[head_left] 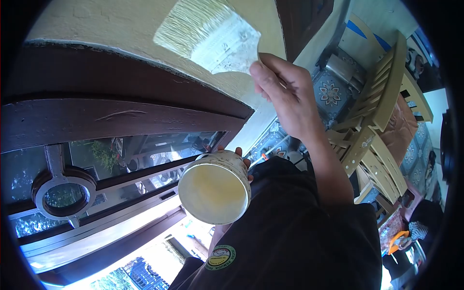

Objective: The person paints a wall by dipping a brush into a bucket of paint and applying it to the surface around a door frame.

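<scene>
A wide paintbrush (212, 36) with pale bristles is raised at the top centre, in front of a cream wall (116, 21). My right hand (288, 92) is closed round its handle, and the bristles point to the upper left. Lower down, my left hand (245, 162) holds a round paint-stained tub (215, 191) from behind; only its fingertips show past the rim. The tub is tilted with its mouth toward the camera, and pale yellowish paint coats the inside. A dark brown frame (121, 113) runs along the wall's edge, left of the tub.
Glass panes with a round metal ornament (65, 195) lie at the left. Cream wooden furniture (372, 111) stands at the right on patterned floor tiles (330, 93). A person's dark headwear and clothing (425, 220) show at the far right. Daylight enters below.
</scene>
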`<state>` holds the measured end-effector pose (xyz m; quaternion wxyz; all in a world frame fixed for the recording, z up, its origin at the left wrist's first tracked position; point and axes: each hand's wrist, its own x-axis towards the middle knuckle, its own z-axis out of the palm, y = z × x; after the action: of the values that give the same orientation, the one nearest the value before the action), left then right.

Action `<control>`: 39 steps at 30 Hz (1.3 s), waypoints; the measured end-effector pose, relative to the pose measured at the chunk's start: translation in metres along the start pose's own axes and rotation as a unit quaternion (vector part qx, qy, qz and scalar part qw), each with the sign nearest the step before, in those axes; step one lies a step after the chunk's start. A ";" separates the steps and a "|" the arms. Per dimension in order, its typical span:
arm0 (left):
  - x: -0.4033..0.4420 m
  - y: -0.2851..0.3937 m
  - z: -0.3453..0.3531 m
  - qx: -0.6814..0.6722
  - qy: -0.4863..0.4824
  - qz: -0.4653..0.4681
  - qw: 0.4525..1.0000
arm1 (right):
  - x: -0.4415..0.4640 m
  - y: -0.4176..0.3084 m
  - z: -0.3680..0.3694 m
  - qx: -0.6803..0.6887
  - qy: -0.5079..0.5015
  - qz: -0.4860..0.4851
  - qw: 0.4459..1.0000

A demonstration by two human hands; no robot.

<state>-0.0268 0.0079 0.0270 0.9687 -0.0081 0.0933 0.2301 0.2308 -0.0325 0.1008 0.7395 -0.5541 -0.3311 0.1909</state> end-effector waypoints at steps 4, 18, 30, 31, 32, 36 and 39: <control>0.000 0.011 -0.017 -0.029 -0.032 -0.002 0.999 | 0.009 0.031 0.014 -0.067 -0.006 0.037 0.997; 0.008 0.019 -0.018 -0.039 -0.012 -0.003 0.999 | -0.070 0.144 -0.050 -0.235 0.105 0.164 0.952; 0.020 0.003 -0.007 -0.009 -0.018 0.010 1.000 | 0.031 0.054 0.004 -0.217 0.140 -0.207 0.944; 0.021 0.002 -0.006 -0.015 -0.006 0.017 1.000 | 0.023 0.072 0.000 -0.227 0.134 -0.166 0.950; 0.022 0.002 -0.006 -0.014 -0.006 0.019 1.000 | 0.011 0.091 -0.006 -0.236 0.128 -0.124 0.955; 0.030 0.002 -0.011 -0.037 -0.007 -0.009 0.999 | -0.036 0.159 -0.030 -0.306 0.100 0.009 0.947; 0.041 0.003 -0.017 -0.034 -0.018 -0.057 0.998 | -0.061 0.193 -0.051 -0.359 0.099 0.026 0.928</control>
<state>0.0049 0.0274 0.0030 0.9809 -0.0424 0.0678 0.1775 0.2397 -0.0468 -0.1067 0.5151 -0.8070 -0.2879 0.0222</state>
